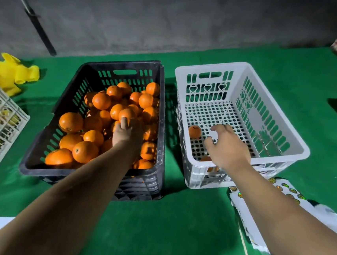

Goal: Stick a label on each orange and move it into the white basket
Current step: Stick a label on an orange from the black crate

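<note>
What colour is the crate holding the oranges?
Black, with slotted sides. The crate shows in the head view, left of the white basket.

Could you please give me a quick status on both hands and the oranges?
Left hand on an orange in black crate. Right hand open inside white basket. Nothing blocking.

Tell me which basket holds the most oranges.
The black basket, heaped with oranges under the left hand; the white basket shows only two.

Two baskets: black (161, 106), white (286, 138); white one holds two oranges (194, 131).
</note>
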